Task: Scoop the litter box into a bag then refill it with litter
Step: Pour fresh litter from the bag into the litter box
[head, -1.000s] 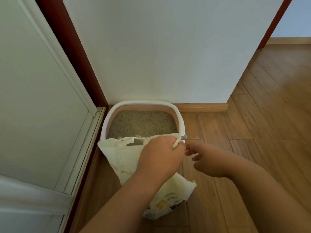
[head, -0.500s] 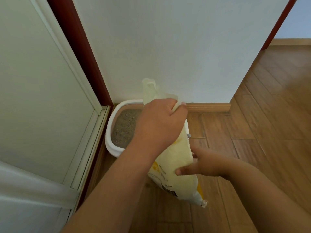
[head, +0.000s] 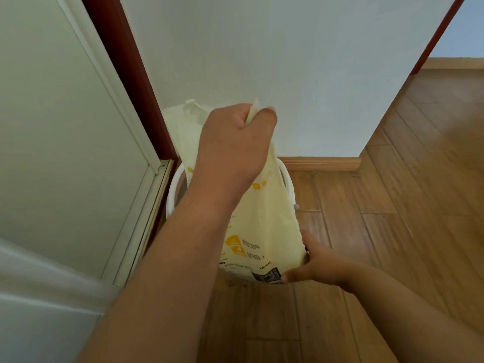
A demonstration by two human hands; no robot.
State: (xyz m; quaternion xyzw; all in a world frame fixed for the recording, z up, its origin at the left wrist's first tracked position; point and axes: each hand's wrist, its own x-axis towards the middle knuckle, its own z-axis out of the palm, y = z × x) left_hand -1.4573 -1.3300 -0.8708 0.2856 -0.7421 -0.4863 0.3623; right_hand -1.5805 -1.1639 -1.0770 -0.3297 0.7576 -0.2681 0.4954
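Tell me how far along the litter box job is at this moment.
Scooping cannot be judged here; the litter bag hides the inside of the litter box. In hand: the refill. The left hand grips the bag's top, the right hand supports its bottom corner, and the bag is held up over the box. No litter is visibly pouring, so the refill itself looks left to do.
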